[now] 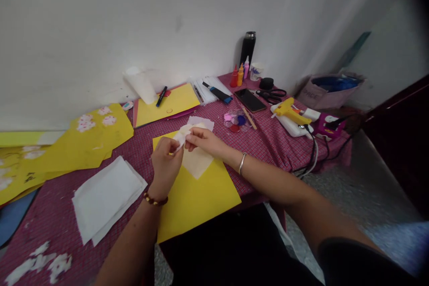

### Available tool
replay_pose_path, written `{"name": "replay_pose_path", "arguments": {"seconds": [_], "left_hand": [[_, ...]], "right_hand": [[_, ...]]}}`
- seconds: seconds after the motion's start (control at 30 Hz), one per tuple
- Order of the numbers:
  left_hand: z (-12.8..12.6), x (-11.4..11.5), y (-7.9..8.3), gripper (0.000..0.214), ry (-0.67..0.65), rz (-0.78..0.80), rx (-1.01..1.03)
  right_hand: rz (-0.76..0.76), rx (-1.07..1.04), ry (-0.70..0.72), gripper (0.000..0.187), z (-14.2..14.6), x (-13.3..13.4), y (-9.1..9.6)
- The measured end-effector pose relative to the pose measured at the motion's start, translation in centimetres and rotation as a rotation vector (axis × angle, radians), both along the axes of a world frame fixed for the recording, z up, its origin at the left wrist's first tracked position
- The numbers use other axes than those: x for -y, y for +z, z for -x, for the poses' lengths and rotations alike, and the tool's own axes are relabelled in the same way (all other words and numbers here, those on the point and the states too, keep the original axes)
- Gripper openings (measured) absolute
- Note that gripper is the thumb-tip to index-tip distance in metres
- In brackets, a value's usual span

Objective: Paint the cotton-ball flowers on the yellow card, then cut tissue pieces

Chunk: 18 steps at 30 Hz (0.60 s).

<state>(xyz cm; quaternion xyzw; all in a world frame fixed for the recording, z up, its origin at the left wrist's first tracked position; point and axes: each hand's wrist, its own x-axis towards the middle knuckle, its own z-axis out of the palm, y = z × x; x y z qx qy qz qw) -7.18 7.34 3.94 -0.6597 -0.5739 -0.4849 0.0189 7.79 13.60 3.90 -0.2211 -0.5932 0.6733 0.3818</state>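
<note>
Between my two hands is a crumpled piece of white tissue paper point(182, 136), pinched at both sides. My left hand point(166, 157) has its fingers closed on the left part of it. From the right, my right hand point(203, 139) grips the same piece with thumb and fingertips. Both hands are above a yellow sheet of paper point(211, 199) at the table's front edge. A cream-coloured square sheet point(197, 164) lies on the yellow sheet, partly hidden by my hands. A pale sheet point(205, 122) shows just behind my fingers.
White sheets point(107, 196) are stacked at left, near torn white scraps point(40, 261). Yellow papers with pinkish-white flowers point(85, 124) lie farther left. Toward the right are paint palette point(237, 120), phone point(250, 100), scissors point(271, 96), yellow glue gun point(291, 111) with cables, paint bottles point(240, 75) and black flask point(248, 49).
</note>
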Motion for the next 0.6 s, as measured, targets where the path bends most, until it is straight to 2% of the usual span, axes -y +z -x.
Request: {"name": "replay_pose_path", "arguments": {"seconds": [0.1, 0.27, 0.37, 0.43, 0.5, 0.6], "left_hand": [[-0.1, 0.0, -0.4, 0.019, -0.044, 0.006, -0.090], [-0.3, 0.1, 0.0, 0.014, -0.145, 0.048, -0.121], [-0.3, 0.4, 0.7, 0.011, -0.188, 0.064, -0.018], [-0.2, 0.6, 0.9, 0.007, -0.157, 0.078, 0.097], [-0.1, 0.7, 0.8, 0.008, -0.118, 0.103, 0.204], [-0.3, 0.7, 0.6, 0.009, -0.134, 0.147, 0.267]], "right_hand": [[0.065, -0.045, -0.039, 0.028, -0.5, -0.7, 0.0], [0.084, -0.013, -0.083, 0.020, -0.7, -0.9, 0.0], [0.052, 0.017, -0.077, 0.019, -0.8, -0.7, 0.2], [0.028, 0.038, -0.073, 0.020, -0.9, -0.6, 0.5], [0.008, 0.054, -0.066, 0.019, -1.0, -0.4, 0.7], [-0.038, 0.061, -0.045, 0.018, -1.1, -0.2, 1.1]]}}
